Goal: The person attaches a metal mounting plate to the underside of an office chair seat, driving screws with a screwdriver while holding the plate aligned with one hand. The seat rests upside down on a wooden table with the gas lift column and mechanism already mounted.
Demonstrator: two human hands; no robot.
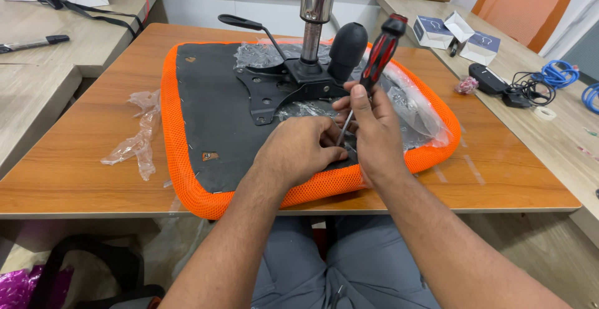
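Note:
An orange mesh chair seat (187, 159) lies upside down on a wooden table (81, 165), its black underside up. A black metal mechanism plate (274, 91) with a lever (243, 23) and a chrome gas cylinder (315, 9) is mounted on it. My right hand (374, 128) grips a red-and-black screwdriver (382, 50), its shaft pointing down at the seat near the plate's front edge. My left hand (299, 150) rests on the seat beside the screwdriver tip, fingers curled around it; what they pinch is hidden.
Crumpled clear plastic wrap (140, 134) lies left of the seat, more under the plate. Small white boxes (458, 34), black devices and blue cables (561, 75) sit on the right-hand table. A marker (34, 44) lies far left. An orange chair back (524, 3) stands behind.

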